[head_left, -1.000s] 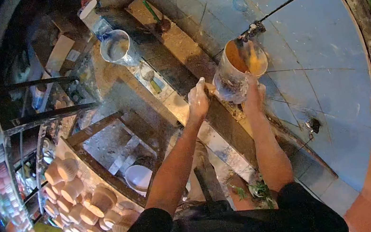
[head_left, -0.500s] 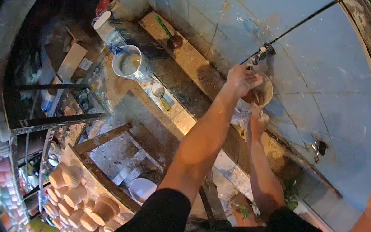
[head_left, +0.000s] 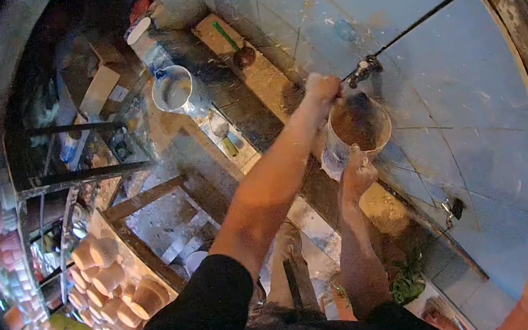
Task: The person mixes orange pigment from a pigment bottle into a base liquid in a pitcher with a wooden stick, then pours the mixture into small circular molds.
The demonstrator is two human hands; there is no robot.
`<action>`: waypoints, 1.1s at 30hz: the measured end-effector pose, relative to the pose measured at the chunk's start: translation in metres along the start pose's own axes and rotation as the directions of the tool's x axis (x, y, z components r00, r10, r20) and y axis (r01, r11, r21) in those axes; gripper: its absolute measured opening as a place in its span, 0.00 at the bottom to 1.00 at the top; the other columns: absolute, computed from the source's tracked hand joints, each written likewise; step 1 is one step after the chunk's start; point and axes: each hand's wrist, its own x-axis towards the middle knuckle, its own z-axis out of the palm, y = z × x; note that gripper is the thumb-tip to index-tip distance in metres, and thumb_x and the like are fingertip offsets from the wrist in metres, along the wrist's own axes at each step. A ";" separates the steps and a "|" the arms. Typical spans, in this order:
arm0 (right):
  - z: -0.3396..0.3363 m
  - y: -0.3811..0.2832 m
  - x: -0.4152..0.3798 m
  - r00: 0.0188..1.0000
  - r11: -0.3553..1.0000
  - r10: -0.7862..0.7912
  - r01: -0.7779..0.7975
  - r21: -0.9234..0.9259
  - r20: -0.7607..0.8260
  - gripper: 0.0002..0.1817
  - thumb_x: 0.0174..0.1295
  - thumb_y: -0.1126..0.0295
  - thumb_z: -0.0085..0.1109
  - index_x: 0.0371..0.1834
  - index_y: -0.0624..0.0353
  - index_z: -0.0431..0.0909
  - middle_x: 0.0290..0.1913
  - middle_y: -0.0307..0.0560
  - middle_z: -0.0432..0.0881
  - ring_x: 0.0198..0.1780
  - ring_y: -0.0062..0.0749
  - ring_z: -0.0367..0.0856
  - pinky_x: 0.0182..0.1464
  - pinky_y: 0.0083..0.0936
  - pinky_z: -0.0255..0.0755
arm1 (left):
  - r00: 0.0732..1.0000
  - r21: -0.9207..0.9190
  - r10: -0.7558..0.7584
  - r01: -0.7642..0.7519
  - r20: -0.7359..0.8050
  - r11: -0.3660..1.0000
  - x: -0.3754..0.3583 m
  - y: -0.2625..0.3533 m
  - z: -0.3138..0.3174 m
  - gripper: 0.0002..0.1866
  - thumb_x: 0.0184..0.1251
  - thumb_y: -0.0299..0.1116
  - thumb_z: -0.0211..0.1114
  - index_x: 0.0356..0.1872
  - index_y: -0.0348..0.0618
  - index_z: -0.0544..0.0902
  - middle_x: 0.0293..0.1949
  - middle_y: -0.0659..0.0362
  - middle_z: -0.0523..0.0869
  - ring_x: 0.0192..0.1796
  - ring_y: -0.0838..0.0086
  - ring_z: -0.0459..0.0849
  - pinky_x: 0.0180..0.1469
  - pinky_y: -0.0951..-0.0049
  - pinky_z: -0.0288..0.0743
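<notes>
Bucket [head_left: 358, 130] held up under tap [head_left: 364, 70] by wall, brown paint inside. Right hand [head_left: 356, 175] grasping bucket from below. Left hand [head_left: 322, 86] clenched near tap handle. Filling step; next needs tap turned, bucket steady.

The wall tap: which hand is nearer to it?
Left. The left hand is up beside the tap, about touching it. The right hand is lower, holding the cup under the tap.
</notes>
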 end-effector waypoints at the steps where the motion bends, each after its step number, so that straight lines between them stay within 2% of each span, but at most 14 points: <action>1: -0.001 -0.009 -0.001 0.999 1.000 -0.020 0.021 0.009 -0.037 0.25 0.58 0.53 0.58 0.19 0.69 0.79 0.14 0.54 0.76 0.16 0.42 0.71 0.22 0.38 0.61 | 0.988 0.384 0.123 -0.079 -0.092 0.920 -0.005 0.000 -0.008 0.11 0.65 0.32 0.46 0.24 0.42 0.72 0.18 0.58 0.70 0.17 0.73 0.69 0.14 0.70 0.61; 4: -0.005 -0.035 -0.001 0.999 0.998 0.053 -0.053 0.027 -0.006 0.24 0.58 0.55 0.57 0.19 0.69 0.79 0.14 0.53 0.76 0.17 0.46 0.73 0.22 0.39 0.61 | 0.958 0.879 0.242 0.017 -0.150 0.476 -0.010 -0.009 -0.037 0.11 0.63 0.36 0.51 0.29 0.40 0.76 0.20 0.58 0.74 0.22 0.69 0.76 0.18 0.68 0.70; 7: 0.005 -0.018 0.001 0.999 0.996 -0.027 0.030 0.088 -0.025 0.23 0.59 0.57 0.56 0.19 0.69 0.78 0.15 0.55 0.76 0.16 0.45 0.72 0.21 0.39 0.61 | 0.977 0.671 -0.172 0.214 -0.129 0.710 -0.024 -0.019 -0.046 0.13 0.61 0.39 0.55 0.37 0.40 0.77 0.26 0.57 0.78 0.29 0.67 0.80 0.25 0.67 0.78; 10: 0.008 -0.049 0.000 0.994 0.991 0.087 -0.081 0.104 -0.063 0.21 0.59 0.59 0.56 0.19 0.69 0.78 0.17 0.58 0.77 0.16 0.47 0.73 0.21 0.38 0.63 | 0.990 0.455 -0.096 0.037 0.107 0.890 -0.030 -0.039 -0.046 0.14 0.59 0.35 0.58 0.45 0.42 0.75 0.34 0.58 0.79 0.34 0.66 0.81 0.24 0.62 0.79; 12: 0.018 -0.041 -0.003 0.999 0.999 -0.029 0.030 0.033 -0.019 0.20 0.59 0.60 0.56 0.20 0.69 0.79 0.19 0.60 0.78 0.18 0.47 0.75 0.22 0.38 0.64 | 0.819 0.807 0.345 -0.546 0.459 0.224 0.001 -0.056 -0.059 0.16 0.56 0.38 0.60 0.37 0.34 0.75 0.31 0.50 0.80 0.35 0.59 0.82 0.29 0.59 0.77; 13: 0.020 -0.038 -0.005 0.996 0.997 -0.083 0.083 -0.004 0.007 0.19 0.59 0.61 0.56 0.21 0.70 0.79 0.20 0.60 0.79 0.18 0.48 0.76 0.22 0.38 0.65 | 0.620 0.722 0.382 -0.646 0.685 -0.247 0.007 -0.061 -0.060 0.18 0.54 0.40 0.62 0.33 0.30 0.75 0.30 0.46 0.81 0.35 0.55 0.83 0.32 0.57 0.76; 15: 0.020 -0.036 -0.008 0.987 0.987 -0.158 0.159 -0.031 0.036 0.17 0.59 0.62 0.56 0.25 0.69 0.80 0.22 0.59 0.80 0.20 0.46 0.77 0.23 0.36 0.66 | 0.869 0.769 0.392 -0.464 0.302 0.439 0.011 -0.075 -0.060 0.18 0.51 0.38 0.64 0.33 0.30 0.75 0.31 0.45 0.80 0.34 0.52 0.82 0.33 0.57 0.75; 17: 0.023 -0.041 -0.007 0.984 0.975 -0.180 0.179 0.131 -0.005 0.17 0.60 0.62 0.56 0.25 0.69 0.80 0.22 0.58 0.80 0.20 0.44 0.77 0.23 0.36 0.66 | 0.965 0.635 0.253 -0.236 0.065 0.736 0.011 -0.081 -0.060 0.18 0.49 0.37 0.65 0.32 0.29 0.74 0.30 0.45 0.80 0.34 0.50 0.81 0.33 0.57 0.74; 22: 0.020 -0.027 -0.016 0.974 0.987 -0.112 0.087 0.132 0.196 0.19 0.61 0.60 0.54 0.30 0.70 0.77 0.28 0.62 0.78 0.28 0.46 0.78 0.31 0.37 0.68 | 0.934 0.773 0.355 -0.189 -0.050 0.605 -0.018 -0.053 -0.037 0.16 0.51 0.36 0.63 0.29 0.29 0.75 0.26 0.46 0.80 0.34 0.52 0.81 0.33 0.58 0.75; 24: 0.021 -0.032 -0.019 0.951 0.995 -0.066 0.039 0.096 0.302 0.19 0.62 0.60 0.53 0.32 0.71 0.75 0.29 0.63 0.77 0.31 0.47 0.76 0.34 0.38 0.68 | 0.948 0.896 0.249 -0.278 0.198 0.346 0.003 -0.048 -0.051 0.12 0.53 0.30 0.57 0.34 0.28 0.74 0.27 0.49 0.79 0.31 0.63 0.78 0.28 0.65 0.74; 26: 0.025 -0.059 -0.023 0.927 0.987 0.007 -0.067 0.147 0.374 0.19 0.62 0.61 0.52 0.33 0.72 0.72 0.30 0.62 0.75 0.32 0.47 0.75 0.35 0.39 0.67 | 0.931 0.870 0.163 -0.362 0.325 0.334 0.013 -0.036 -0.055 0.12 0.54 0.26 0.54 0.37 0.28 0.74 0.29 0.50 0.79 0.30 0.69 0.76 0.26 0.67 0.73; 28: 0.041 -0.041 -0.030 0.924 0.969 -0.226 0.181 0.168 0.308 0.18 0.63 0.62 0.50 0.33 0.72 0.71 0.28 0.61 0.74 0.31 0.48 0.73 0.35 0.39 0.66 | 0.917 0.723 0.161 -0.388 0.365 0.572 -0.002 -0.006 -0.035 0.12 0.54 0.26 0.54 0.37 0.28 0.73 0.30 0.49 0.79 0.29 0.69 0.76 0.25 0.66 0.72; 31: 0.043 -0.052 -0.026 0.912 0.944 -0.249 0.153 0.293 0.327 0.16 0.64 0.63 0.48 0.36 0.70 0.70 0.28 0.60 0.73 0.30 0.51 0.73 0.34 0.37 0.66 | 0.958 0.889 -0.069 -0.229 0.278 0.396 -0.023 0.031 -0.018 0.16 0.54 0.25 0.52 0.44 0.29 0.74 0.36 0.50 0.81 0.30 0.70 0.78 0.26 0.67 0.73; 33: 0.038 -0.064 -0.027 0.930 0.934 -0.172 0.049 0.354 0.326 0.16 0.64 0.63 0.48 0.37 0.70 0.70 0.29 0.60 0.73 0.30 0.50 0.72 0.35 0.36 0.67 | 0.953 0.830 0.034 -0.281 0.303 0.481 -0.010 0.009 -0.030 0.14 0.57 0.26 0.52 0.44 0.31 0.75 0.37 0.52 0.81 0.32 0.69 0.79 0.27 0.71 0.74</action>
